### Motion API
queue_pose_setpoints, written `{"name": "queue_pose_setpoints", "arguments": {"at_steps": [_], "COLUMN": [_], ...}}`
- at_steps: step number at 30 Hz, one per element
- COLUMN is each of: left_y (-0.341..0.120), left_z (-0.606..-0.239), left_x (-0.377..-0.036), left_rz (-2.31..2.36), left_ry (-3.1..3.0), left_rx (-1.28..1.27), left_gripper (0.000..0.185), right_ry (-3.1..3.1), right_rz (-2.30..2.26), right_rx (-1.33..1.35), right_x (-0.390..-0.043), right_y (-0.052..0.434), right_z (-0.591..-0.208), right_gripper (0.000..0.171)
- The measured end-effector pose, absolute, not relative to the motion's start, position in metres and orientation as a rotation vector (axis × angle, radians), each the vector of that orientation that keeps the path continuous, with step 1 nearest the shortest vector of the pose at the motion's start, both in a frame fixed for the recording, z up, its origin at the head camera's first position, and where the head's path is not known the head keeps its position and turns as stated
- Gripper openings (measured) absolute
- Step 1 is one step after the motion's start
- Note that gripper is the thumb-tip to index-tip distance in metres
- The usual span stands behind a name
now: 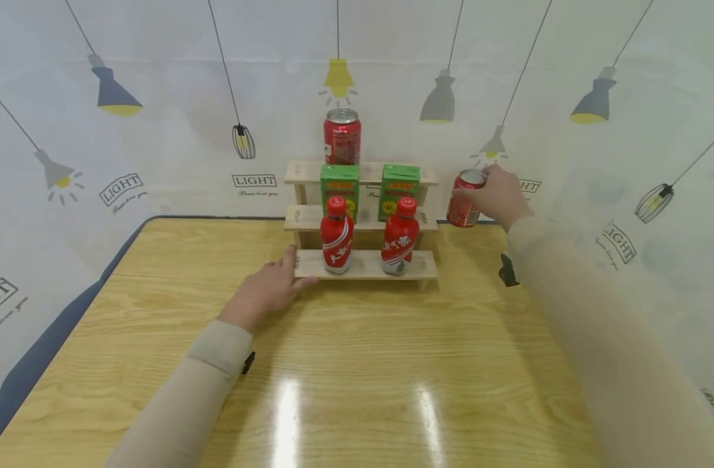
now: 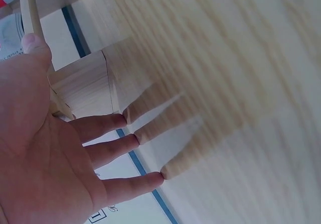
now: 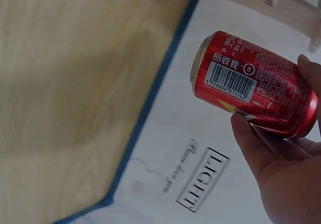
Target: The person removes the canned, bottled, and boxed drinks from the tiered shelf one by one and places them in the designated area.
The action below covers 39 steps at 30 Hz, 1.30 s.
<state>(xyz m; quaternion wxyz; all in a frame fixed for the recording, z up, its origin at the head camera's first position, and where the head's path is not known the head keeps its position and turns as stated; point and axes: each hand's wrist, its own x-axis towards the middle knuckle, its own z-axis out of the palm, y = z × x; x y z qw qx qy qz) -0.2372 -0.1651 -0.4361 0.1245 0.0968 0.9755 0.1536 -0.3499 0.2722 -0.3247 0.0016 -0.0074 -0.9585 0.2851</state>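
In the head view my right hand (image 1: 501,195) grips a red soda can (image 1: 464,201) to the right of a three-tier wooden rack (image 1: 368,265). The can is slightly tilted, and its barcode shows in the right wrist view, with thumb and fingers round its top end. At the left end of the lowest step rests my left hand (image 1: 269,286). Its thumb lies against the board, and in the left wrist view three straight fingers (image 2: 113,151) reach the tabletop. A second red soda can (image 1: 342,138) stands on the top step.
Two green drink cartons (image 1: 340,182) stand on the middle step. Two red-capped bottles, one left (image 1: 336,237) and one right (image 1: 400,237), stand on the lowest step. Behind the wooden table (image 1: 357,364) hangs a white cloth backdrop (image 1: 175,130) printed with lamps.
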Motion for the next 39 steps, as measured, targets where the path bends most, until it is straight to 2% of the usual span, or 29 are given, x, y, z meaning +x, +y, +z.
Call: {"name": "queue_pose_setpoints", "arguments": {"at_steps": [10,16,24,32,39], "left_y": [-0.166,-0.166,-0.165,-0.165,-0.165], "left_z": [-0.441,-0.440,-0.438,-0.440,-0.441], "left_x": [-0.240,-0.239,-0.239,-0.239,-0.239], "left_rz": [0.441,0.425,0.425,0.424,0.424], "left_ry": [2.847,2.846,2.839,2.844,2.842], "left_rx": [0.276,0.268,0.267,0.276,0.274], "left_gripper": [0.108,0.109,0.107,0.108,0.107], "right_ry": [-3.045,-3.066,-3.059,-3.149,-3.193], "right_rz": [0.927,0.950,0.944,0.845,0.790], "right_rx": [-0.097,-0.134,-0.119,-0.054,0.006], "right_x": [-0.344,-0.345,-0.346,-0.345,-0.355], "right_y": [0.282,0.286,0.288,0.291,0.283], "right_z": [-0.368,-0.378,-0.385,-0.372,-0.324], "right_gripper": [0.088,0.093,0.090,0.095,0.104]}}
